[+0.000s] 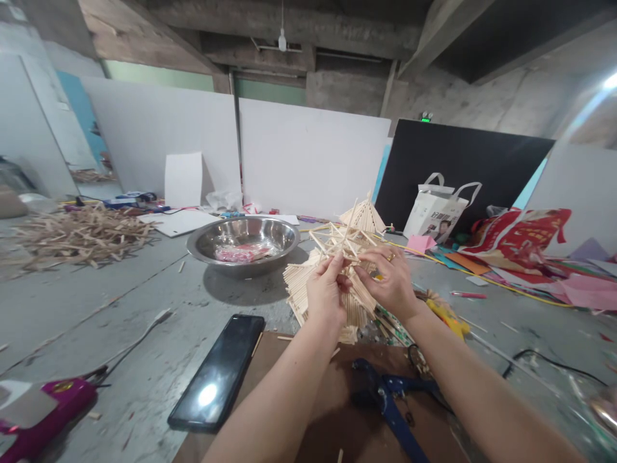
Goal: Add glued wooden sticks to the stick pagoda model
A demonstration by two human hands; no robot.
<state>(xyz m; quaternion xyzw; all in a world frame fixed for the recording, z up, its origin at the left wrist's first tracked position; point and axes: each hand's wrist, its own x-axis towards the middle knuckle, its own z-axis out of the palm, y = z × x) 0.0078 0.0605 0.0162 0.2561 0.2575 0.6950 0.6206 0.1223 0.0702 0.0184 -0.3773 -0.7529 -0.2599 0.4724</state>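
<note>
In the middle of the head view stands a structure of thin pale wooden sticks (299,289), with ribbed slanting panels like small roofs and a pointed top piece (365,215) behind. My left hand (328,289) pinches a wooden stick (344,243) at the upper part of it, thumb pointing up. Just to the right, my right hand (391,283) has its fingers closed at the same sticks, the fingertips near those of my left. What exactly lies between the right fingertips is partly hidden. Below my hands, blue-handled cutters (393,402) lie on a brown board (294,370).
Left of the board lies a black phone (216,373); farther left is a purple glue gun (62,405). A steel basin (195,247) holds a pink packet. Loose sticks (87,235) are heaped far left. A yellow tool (446,318) and cables lie right; bags (436,209) stand behind.
</note>
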